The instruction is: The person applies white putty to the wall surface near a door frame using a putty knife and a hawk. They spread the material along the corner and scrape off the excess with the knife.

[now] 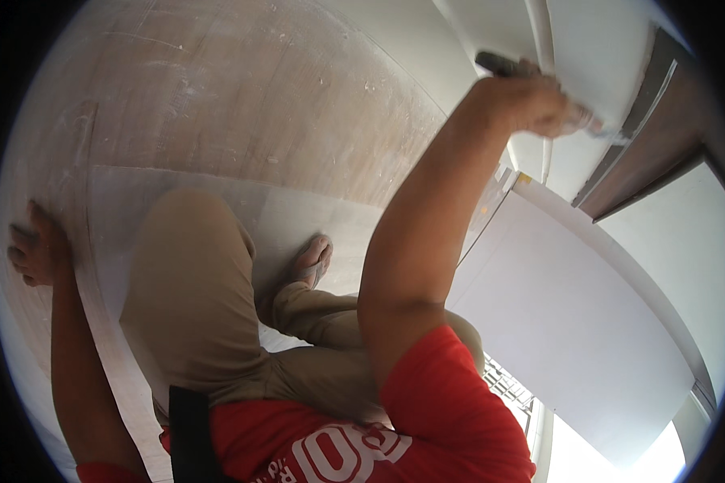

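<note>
My right hand [544, 109] is raised at upper right, closed on a dark-handled tool [501, 64]; its pale far end is blurred, near a white moulded panel [524, 28] and a dark strip edging a brown surface. My left hand [39, 251] rests at far left on a dusty pale wood-look surface [209, 88], fingers apart. My bent knees, in khaki trousers, fill the lower middle, with a sandalled foot [314, 256] between my left hand and right forearm.
A large pale flat panel [564, 298] with a grey curved edge lies to the right. A brown recessed surface [669, 113] with dark edges sits at upper right. A grille [503, 378] and a bright opening [636, 455] show at lower right.
</note>
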A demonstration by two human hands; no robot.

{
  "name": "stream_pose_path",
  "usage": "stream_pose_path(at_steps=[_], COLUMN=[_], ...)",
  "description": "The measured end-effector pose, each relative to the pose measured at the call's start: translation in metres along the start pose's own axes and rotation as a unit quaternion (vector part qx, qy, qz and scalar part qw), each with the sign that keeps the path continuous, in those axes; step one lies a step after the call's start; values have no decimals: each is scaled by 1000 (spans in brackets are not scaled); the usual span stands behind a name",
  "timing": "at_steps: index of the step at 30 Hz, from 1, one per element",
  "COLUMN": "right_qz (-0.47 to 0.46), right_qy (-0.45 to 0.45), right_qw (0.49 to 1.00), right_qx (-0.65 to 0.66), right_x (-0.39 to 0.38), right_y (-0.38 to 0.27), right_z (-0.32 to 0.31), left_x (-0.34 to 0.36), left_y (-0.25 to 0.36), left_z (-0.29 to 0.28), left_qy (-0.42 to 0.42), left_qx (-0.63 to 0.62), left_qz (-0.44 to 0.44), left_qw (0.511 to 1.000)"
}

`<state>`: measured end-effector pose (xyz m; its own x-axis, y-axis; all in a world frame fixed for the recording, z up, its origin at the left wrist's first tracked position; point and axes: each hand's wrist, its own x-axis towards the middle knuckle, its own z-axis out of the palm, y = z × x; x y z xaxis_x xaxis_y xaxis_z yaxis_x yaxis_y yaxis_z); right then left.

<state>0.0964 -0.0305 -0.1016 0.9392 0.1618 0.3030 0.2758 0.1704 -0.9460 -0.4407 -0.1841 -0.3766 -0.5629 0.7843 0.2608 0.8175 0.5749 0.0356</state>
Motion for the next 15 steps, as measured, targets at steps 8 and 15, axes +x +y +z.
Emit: stream_pose_path(at_steps=[8, 15], right_qz=[94, 66], right_qy=[1, 7], right_qw=[995, 996], right_qx=[38, 61], right_x=[63, 41], right_y=[2, -37], right_z=[-39, -20], left_x=[5, 5], left_y=[-20, -12], left_z=[18, 11], left_qy=[-22, -7], left_qx=[82, 60], left_qz=[-16, -21], left_qw=[996, 998])
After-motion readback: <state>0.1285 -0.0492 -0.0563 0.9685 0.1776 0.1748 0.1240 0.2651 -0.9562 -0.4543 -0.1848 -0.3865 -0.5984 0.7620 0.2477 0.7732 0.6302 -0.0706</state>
